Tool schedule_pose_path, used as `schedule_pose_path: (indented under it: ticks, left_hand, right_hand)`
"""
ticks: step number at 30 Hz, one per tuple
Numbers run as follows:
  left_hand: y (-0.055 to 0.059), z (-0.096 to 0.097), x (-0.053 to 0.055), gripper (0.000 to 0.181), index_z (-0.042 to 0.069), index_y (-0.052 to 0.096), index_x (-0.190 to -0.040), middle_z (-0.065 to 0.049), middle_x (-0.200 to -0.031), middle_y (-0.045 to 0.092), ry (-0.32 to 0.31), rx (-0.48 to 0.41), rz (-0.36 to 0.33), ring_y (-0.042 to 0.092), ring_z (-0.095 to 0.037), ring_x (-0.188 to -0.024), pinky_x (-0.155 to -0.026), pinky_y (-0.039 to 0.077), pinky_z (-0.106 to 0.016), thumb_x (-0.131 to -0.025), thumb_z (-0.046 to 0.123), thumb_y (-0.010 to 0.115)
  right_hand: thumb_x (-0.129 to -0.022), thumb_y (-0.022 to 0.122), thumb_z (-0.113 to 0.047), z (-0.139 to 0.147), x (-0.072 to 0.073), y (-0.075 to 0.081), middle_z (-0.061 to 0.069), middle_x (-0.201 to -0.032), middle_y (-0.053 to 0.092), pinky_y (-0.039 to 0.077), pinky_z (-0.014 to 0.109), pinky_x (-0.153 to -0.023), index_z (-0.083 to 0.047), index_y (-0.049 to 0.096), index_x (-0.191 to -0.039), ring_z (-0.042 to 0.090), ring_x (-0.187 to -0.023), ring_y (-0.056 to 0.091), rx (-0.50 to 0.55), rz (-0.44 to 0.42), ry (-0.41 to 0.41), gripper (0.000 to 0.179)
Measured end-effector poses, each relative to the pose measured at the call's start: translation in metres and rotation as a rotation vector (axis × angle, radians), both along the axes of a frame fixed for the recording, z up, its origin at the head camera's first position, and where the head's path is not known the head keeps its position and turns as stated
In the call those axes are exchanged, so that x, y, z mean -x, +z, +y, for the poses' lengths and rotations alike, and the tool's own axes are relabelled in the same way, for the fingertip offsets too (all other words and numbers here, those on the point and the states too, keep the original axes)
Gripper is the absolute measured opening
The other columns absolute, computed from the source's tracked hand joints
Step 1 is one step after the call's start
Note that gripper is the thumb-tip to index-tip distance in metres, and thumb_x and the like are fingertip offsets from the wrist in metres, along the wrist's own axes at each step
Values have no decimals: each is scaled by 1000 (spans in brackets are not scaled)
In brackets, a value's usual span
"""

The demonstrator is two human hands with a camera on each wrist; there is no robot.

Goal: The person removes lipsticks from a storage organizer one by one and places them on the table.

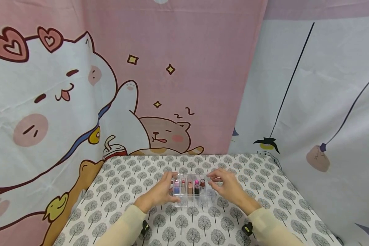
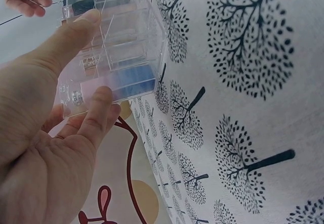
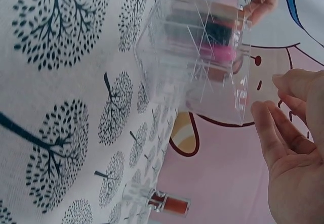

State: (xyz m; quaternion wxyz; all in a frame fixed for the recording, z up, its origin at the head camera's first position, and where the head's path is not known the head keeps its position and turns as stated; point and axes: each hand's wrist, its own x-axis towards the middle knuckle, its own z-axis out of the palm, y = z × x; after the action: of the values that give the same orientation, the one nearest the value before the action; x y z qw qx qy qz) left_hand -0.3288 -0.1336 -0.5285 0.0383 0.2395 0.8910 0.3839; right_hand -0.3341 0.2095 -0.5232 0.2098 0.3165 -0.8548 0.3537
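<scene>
A clear plastic lipstick organizer (image 1: 190, 201) with several compartments stands on the table. My left hand (image 1: 161, 190) grips its left end, thumb on the near side and fingers on the far side. Lipsticks and lip gloss tubes stand upright in it; a pink-and-blue tube (image 2: 119, 83) is beside my left fingertips, and a bright pink lipstick (image 3: 217, 52) is nearer the other end. Just off the right end, my right hand (image 1: 227, 184) hovers with loosely bent fingers and nothing between them. A lip gloss tube (image 3: 171, 204) with a brownish-red part stands outside the organizer.
A cloth with a tree print (image 1: 193, 222) covers the table. Behind it hangs a pink cartoon curtain (image 1: 203, 85), with a pale curtain (image 1: 283, 85) at the right. Dark bands (image 1: 247, 228) are at both sleeves.
</scene>
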Motion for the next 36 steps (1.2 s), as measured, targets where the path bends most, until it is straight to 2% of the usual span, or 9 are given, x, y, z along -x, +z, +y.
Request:
schedule_pose_path:
  ticks: [4,11,18,25,28,36]
  left_hand:
    - [0,0,0,111,1,37,-173,-24,-165,46,-3,-5,-5,67,-40,-142,-117,68,-43,-87,17,105]
    - [-1,0,1,111,2,35,-174,-24,-167,44,-9,-31,-30,62,-43,-149,-120,65,-41,-88,15,104]
    - [-2,-1,2,112,2,36,-173,-23,-164,45,-9,-28,-27,65,-41,-146,-119,66,-40,-87,17,105]
    - [-1,0,1,111,2,36,-173,-23,-163,46,-10,-26,-28,66,-42,-145,-119,66,-40,-87,17,105]
    - [-1,0,1,111,1,37,-172,-23,-162,47,-11,-21,-18,66,-42,-143,-118,66,-41,-86,17,105]
    - [-1,-1,2,111,2,37,-173,-23,-163,47,-6,-9,-14,66,-40,-143,-118,66,-41,-87,19,105]
  right_hand:
    - [-98,89,4,-6,-2,0,14,-123,83,76,39,-93,-3,82,-126,29,-102,87,6,-53,21,30]
    - [-100,87,3,-15,-5,1,19,-124,82,76,41,-96,1,80,-128,31,-105,86,-13,-80,44,29]
    - [-103,85,-2,-22,-6,-1,19,-127,81,74,40,-101,0,79,-131,33,-111,86,-37,-165,58,28]
    - [-101,86,2,-27,-3,-6,20,-125,81,75,41,-101,1,80,-129,33,-110,86,-16,-178,103,28]
    - [-102,86,3,-29,-3,-7,19,-125,81,75,42,-101,0,80,-129,35,-111,85,-24,-187,106,28]
    - [-104,86,-6,-31,-2,-12,14,-128,82,74,41,-103,-3,80,-132,30,-114,84,-71,-221,85,29]
